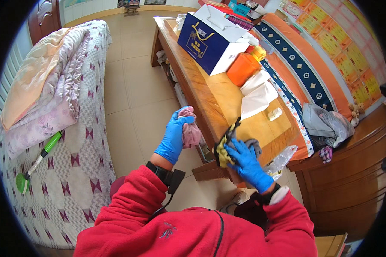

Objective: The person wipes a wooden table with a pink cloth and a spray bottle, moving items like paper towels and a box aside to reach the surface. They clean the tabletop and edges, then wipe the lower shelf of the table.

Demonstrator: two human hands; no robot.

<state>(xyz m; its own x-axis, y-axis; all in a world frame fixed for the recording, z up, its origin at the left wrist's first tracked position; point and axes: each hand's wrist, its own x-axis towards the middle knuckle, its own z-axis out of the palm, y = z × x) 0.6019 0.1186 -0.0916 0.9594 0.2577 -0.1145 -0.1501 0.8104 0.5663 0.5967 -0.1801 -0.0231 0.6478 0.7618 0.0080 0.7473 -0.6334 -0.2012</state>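
Blue gloves cover both of my hands. My left hand (172, 139) is closed around a crumpled pink cloth (191, 130), held up beside the near long edge of the wooden table (193, 70). On the table's near corner lies a bunched black-and-yellow cloth item (221, 153) with a dark grey cloth (256, 147) against it. My right hand (245, 165) rests on this bundle, its fingers spread over the top; the fingertips are partly lost among the folds. A clear plastic bag (282, 160) sits at the table end, just right of my right hand.
Farther along the table stand a blue-and-white gift bag (208, 45), an orange bin (243, 68), white paper (257, 99) and a small white bottle (274, 114). A cushioned wooden bench (339, 171) runs along the right. On the left bed (88, 162) lies a green-headed brush (38, 162).
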